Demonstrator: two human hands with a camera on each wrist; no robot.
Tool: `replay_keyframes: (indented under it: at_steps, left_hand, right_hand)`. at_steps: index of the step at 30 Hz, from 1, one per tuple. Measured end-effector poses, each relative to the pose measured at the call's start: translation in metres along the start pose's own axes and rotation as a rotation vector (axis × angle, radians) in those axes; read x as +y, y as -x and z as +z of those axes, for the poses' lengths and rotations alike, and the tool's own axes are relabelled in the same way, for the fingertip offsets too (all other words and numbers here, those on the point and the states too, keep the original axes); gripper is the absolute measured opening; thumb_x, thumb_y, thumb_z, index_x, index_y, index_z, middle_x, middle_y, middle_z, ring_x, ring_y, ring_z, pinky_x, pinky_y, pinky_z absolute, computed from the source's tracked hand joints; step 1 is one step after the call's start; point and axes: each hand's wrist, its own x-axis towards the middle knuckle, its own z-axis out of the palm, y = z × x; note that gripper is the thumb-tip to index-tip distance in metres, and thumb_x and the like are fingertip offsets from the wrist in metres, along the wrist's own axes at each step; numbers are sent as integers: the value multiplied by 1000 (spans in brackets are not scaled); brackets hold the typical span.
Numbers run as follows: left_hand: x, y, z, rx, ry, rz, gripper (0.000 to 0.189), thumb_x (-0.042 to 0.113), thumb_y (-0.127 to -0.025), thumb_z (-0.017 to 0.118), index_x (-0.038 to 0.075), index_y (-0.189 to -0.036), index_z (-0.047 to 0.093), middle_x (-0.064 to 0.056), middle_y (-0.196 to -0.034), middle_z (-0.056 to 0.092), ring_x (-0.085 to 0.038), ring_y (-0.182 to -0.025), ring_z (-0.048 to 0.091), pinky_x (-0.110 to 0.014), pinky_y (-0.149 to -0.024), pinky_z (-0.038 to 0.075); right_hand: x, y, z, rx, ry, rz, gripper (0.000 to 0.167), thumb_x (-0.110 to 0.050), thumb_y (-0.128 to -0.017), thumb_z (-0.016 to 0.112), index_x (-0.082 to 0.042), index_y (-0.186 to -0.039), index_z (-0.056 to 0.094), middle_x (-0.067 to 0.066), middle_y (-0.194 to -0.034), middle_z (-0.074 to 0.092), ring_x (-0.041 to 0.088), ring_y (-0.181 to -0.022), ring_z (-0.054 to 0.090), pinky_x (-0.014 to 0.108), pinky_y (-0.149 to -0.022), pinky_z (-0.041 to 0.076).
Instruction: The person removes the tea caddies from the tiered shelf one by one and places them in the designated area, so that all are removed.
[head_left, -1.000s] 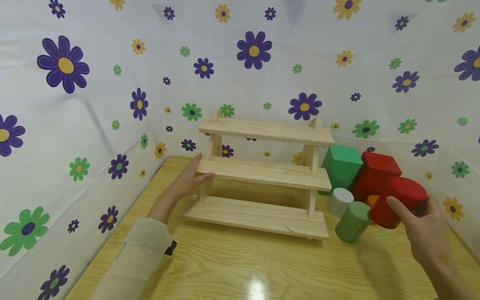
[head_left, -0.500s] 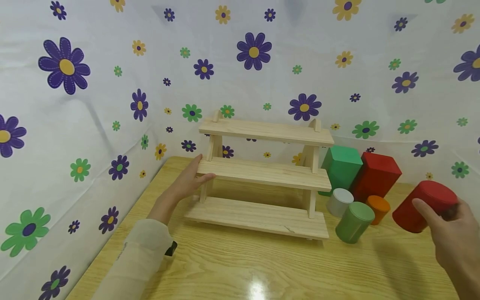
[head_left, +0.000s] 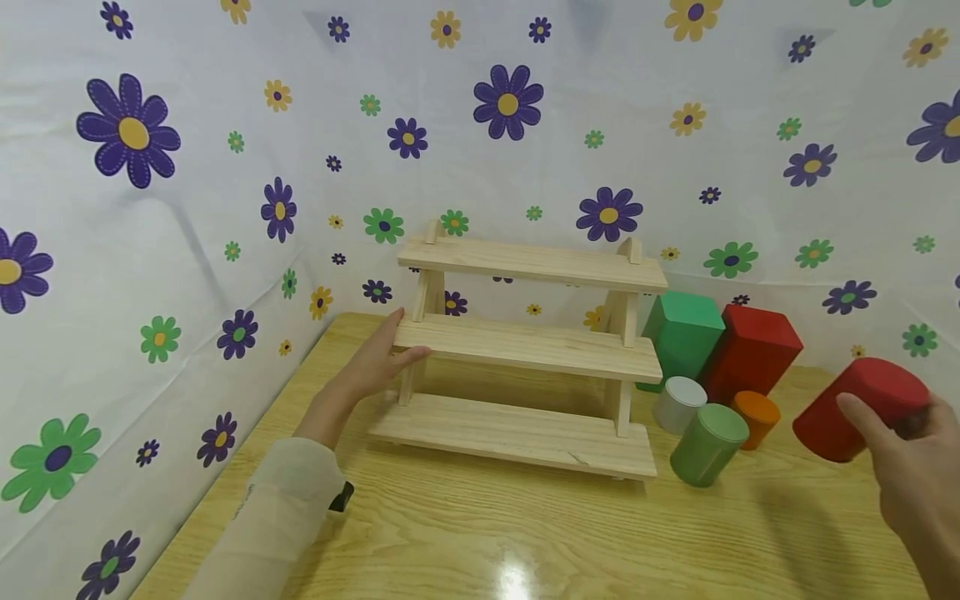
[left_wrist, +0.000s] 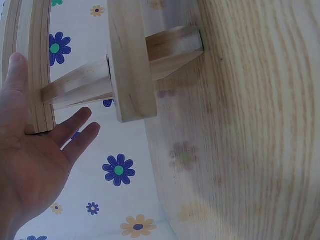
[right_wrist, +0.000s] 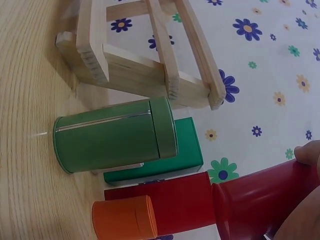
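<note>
My left hand grips the left end of the middle board of a three-tier wooden display shelf. In the left wrist view, the board end lies between thumb and fingers of the left hand, two fingertips reaching past it. At the right, my right hand holds a red cylindrical tin, tilted and raised off the table, its shadow below. A green round tin, a small orange tin and a white tin stand between it and the shelf.
Behind the small tins stand a tall green box and a tall red box, close to the flowered cloth wall. Flowered cloth also borders the left and right of the wooden table.
My right hand has moved right with the red tin, away from the small tins, and the orange tin is uncovered. It shifted only slightly lately. The left hand stays on the shelf.
</note>
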Motion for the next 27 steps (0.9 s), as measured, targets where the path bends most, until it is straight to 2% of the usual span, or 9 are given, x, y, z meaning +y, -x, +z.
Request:
replay_keyframes:
  at_steps: [2,4,7,10,11,13,17,22,27]
  left_hand:
    - [0,0,0,1,-1,6,101,50,-101,64,4,-165,1,-22,-169,15,-40,-154,20,-55,-125,17]
    - [0,0,0,1,1,10,101,49,-101,64,4,-165,2,-21,-169,16,-39,-154,21,-55,-125,17]
    - [1,0,0,3,4,8,100,49,-100,65,5,-166,3,-21,-169,17,-39,-154,21,-56,-125,17]
    - [1,0,-1,4,2,3,101,50,-100,65,6,-166,3,-21,-169,17,-40,-153,22,-56,-124,18]
    - [1,0,-1,5,-1,0,101,50,-100,65,5,-166,3,-21,-169,17,-40,-154,21,-56,-124,17]
    - [1,0,-1,4,-4,0,101,50,-100,65,5,-166,2,-21,-169,16,-40,-154,21,-56,-124,17]
    - [1,1,0,0,-9,-2,101,49,-101,64,3,-165,1,-22,-170,13,-40,-155,18,-55,-125,16]
    - [2,2,-1,-3,-4,-2,101,49,-101,63,3,-165,0,-22,-170,13,-39,-155,17,-55,-125,15]
    - [2,1,-1,-3,-3,-3,101,50,-101,63,4,-165,1,-21,-170,14,-39,-155,18,-55,-125,16]
  right_hand:
    - [-1,0,0,-4,-20,10,65,-18,-103,64,-22,-158,29,-23,-118,45,-3,-104,43,5,-99,37]
    - [-1,1,1,-16,1,16,66,-20,-104,63,-22,-159,27,-17,-125,47,-2,-105,43,5,-101,37]
    - [1,2,3,-49,52,19,72,-26,-105,62,-19,-163,21,3,-142,46,5,-113,42,11,-108,35]
    - [7,2,5,-89,102,-6,75,-29,-105,61,-18,-165,17,10,-148,40,8,-116,40,14,-110,34]
    - [9,1,6,-102,95,-16,73,-27,-105,62,-18,-164,20,10,-145,43,8,-115,42,13,-108,37]
    - [15,0,7,-122,96,-37,72,-26,-104,64,-15,-162,22,-1,-132,49,4,-109,44,7,-98,41]
    - [26,-2,11,-157,97,-56,68,-25,-104,65,-11,-159,27,-21,-114,45,-1,-98,46,2,-83,43]
    - [38,-4,16,-170,101,-53,61,-26,-103,67,-11,-152,33,-19,-114,46,3,-95,46,3,-74,44]
    - [49,-7,17,-206,82,-14,43,-28,-101,70,-19,-133,43,-17,-107,49,7,-91,47,5,-71,45]
